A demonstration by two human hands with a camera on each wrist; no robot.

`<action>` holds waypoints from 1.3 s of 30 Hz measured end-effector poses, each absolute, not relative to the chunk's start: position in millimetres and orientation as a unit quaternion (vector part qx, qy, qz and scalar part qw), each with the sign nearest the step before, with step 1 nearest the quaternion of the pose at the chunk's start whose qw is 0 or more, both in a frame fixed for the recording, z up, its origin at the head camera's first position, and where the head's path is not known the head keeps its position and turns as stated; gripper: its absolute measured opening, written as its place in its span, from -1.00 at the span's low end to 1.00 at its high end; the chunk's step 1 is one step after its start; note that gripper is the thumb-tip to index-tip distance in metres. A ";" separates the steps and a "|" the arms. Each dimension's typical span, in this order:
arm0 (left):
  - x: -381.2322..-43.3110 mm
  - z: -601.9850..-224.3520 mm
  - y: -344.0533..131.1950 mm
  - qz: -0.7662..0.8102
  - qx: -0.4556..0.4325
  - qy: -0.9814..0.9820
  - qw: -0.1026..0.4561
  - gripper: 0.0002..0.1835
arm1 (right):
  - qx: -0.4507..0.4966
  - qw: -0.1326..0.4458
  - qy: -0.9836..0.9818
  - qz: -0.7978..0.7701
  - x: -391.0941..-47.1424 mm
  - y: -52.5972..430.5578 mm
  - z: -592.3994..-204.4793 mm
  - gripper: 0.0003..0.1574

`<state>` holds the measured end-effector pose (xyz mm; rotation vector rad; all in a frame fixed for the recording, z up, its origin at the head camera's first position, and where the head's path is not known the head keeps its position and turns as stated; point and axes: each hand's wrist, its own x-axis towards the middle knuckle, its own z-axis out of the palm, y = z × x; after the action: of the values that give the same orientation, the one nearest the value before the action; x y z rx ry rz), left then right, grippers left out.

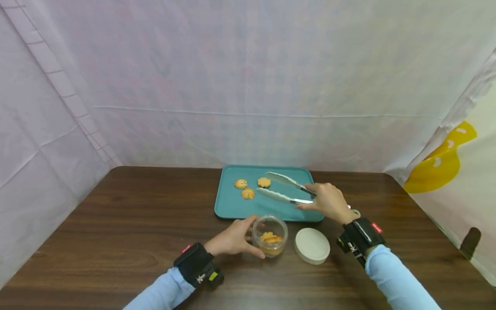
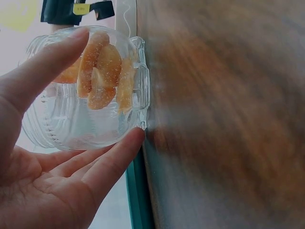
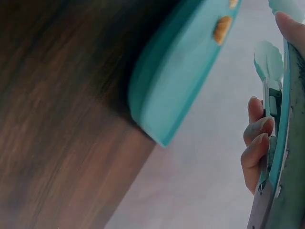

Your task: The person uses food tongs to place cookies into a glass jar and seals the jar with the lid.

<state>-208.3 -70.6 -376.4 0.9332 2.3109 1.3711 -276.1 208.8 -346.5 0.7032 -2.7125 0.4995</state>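
Right hand (image 1: 328, 202): grasping metal-handled tongs (image 1: 275, 195) with pale mint scalloped tips; the two arms stand spread apart.
Far cookie: a golden, scalloped round (image 1: 264, 182), left of this grip, appearing between the tips; their height above it cannot be told. Off-centre closing could flick it away; hard squeezing could crack it.
Other cookies: two more golden rounds (image 1: 248, 193), farther left of the grip. A sideways sweep of the near arm might nudge them.
Tray: teal, rectangular, raised-rimmed (image 1: 228, 206), beneath the tongs. Its rim could catch something carried low.
Left hand (image 1: 234, 239): thumb and fingers curled round a clear, round, lidless jar (image 1: 284, 234), upright, nearer the person than the tongs. A loose hold could let it tip if the tongs knock it.
Jar contents: golden cookies (image 1: 270, 237), low inside; tongs pushed deep could break them.
Lid: white, round (image 1: 312, 245), between jar and right wrist; a low wrist might shove it.
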 end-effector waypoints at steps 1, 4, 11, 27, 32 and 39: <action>-208.5 -376.9 -70.7 0.475 0.326 0.804 0.146 -0.25 | 0.240 0.142 -0.945 0.170 -278.6 207.6 -347.9 -0.07; -208.7 -378.0 -71.0 0.474 0.325 0.805 0.147 -0.24 | 0.226 0.127 -0.952 0.162 -285.8 204.5 -350.7 -0.03; -207.6 -378.8 -71.1 0.477 0.322 0.804 0.153 -0.24 | 0.195 0.099 -0.965 0.146 -299.6 196.9 -353.8 0.03; -208.5 -376.9 -71.1 0.471 0.312 0.810 0.157 -0.24 | 0.154 0.045 -0.978 0.132 -314.6 186.8 -358.5 0.02; -208.9 -377.4 -70.7 0.469 0.317 0.810 0.154 -0.24 | 0.151 0.034 -0.977 0.148 -313.8 181.5 -357.3 -0.11; -208.1 -375.8 -70.3 0.468 0.318 0.811 0.151 -0.25 | 0.167 0.050 -0.973 0.148 -311.6 175.3 -354.7 -0.43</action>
<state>-208.1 -70.3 -375.8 0.9128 2.3286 1.3438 -311.6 175.3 -354.7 0.5095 -2.9643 0.4496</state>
